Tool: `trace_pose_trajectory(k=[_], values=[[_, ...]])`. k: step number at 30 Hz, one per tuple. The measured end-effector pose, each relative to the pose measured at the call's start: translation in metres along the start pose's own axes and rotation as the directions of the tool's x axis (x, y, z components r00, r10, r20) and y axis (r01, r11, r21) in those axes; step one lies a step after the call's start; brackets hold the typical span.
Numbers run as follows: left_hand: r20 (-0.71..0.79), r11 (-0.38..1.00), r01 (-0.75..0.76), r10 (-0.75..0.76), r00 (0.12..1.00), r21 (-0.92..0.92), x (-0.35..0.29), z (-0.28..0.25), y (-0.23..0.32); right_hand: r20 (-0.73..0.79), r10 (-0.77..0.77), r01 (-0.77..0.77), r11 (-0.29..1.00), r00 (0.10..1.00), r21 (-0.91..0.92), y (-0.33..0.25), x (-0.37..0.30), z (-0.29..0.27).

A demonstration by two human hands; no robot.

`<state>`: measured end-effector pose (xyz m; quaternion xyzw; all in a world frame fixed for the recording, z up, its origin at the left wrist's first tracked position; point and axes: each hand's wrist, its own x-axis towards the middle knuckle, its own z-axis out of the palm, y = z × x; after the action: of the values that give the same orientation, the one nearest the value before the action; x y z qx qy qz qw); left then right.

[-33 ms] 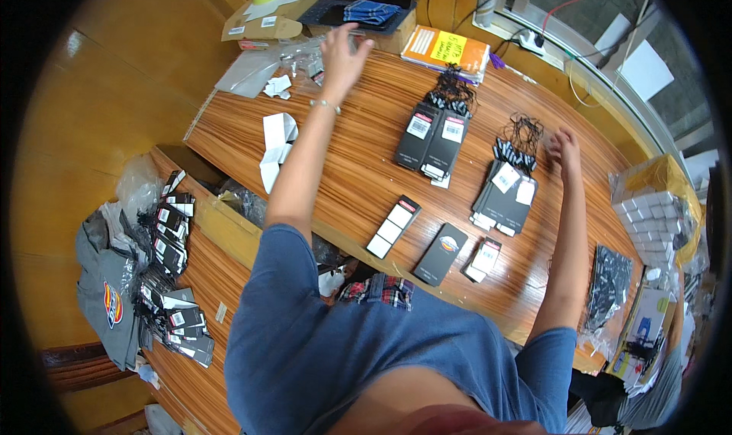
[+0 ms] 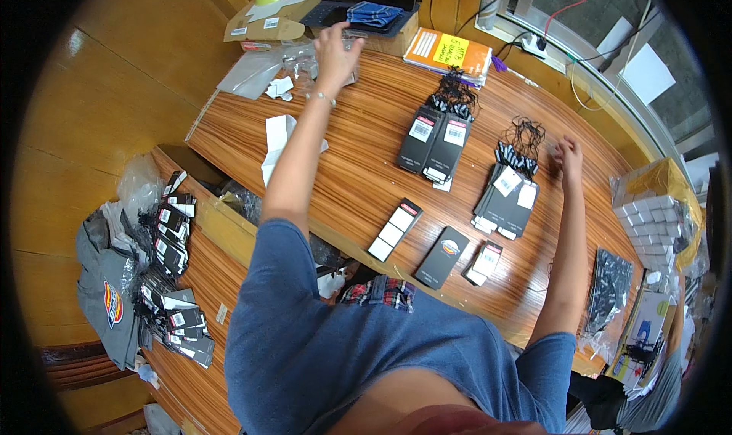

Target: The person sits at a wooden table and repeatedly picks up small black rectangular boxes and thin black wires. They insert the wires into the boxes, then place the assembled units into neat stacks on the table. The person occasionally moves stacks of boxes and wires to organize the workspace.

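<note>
My left hand [image 2: 335,63] is raised over crumpled clear plastic bags [image 2: 305,61] at the back left of the table, its fingers apart and holding nothing that I can see. Just right of the right stack of black hang tags [image 2: 503,206] is my right hand [image 2: 569,159], fingers loosely bent and apart, close to the tags' black strings [image 2: 523,139]. Another stack of black hang tags [image 2: 433,141] with white labels lies left of it. Nearer me are a black tag with white panels [image 2: 395,229], a plain black tag pile [image 2: 442,257] and a small labelled tag pile [image 2: 483,263].
White paper strips [image 2: 277,141] lie beside my left forearm. At the back are a laptop [image 2: 366,0], folded blue cloth [image 2: 374,13] and an orange folder [image 2: 446,56]. Boxed white packs [image 2: 648,218] stand right; more tags [image 2: 171,237] and a grey garment [image 2: 107,282] are left.
My left hand has shifted slightly left, over the plastic bags. The right hand has barely moved, and the tags lie as before.
</note>
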<state>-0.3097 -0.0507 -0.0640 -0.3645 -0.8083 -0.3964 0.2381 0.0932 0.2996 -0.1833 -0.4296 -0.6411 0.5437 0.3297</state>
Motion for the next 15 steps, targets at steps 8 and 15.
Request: trace_pose_trajectory(k=[8, 15], values=[[0.55, 0.94, -0.254, 0.091, 0.83, 0.228, 0.111, 0.02, -0.077, -0.183, -0.35, 0.347, 0.937, 0.919, -0.048, 0.033, -0.026, -0.008], [0.808, 0.967, -0.231, 0.222, 0.546, -0.11, 0.15, 0.055, -0.066, -0.209, -0.309, 0.329, 0.942, 0.928, 0.068, 0.02, -0.037, -0.005]])
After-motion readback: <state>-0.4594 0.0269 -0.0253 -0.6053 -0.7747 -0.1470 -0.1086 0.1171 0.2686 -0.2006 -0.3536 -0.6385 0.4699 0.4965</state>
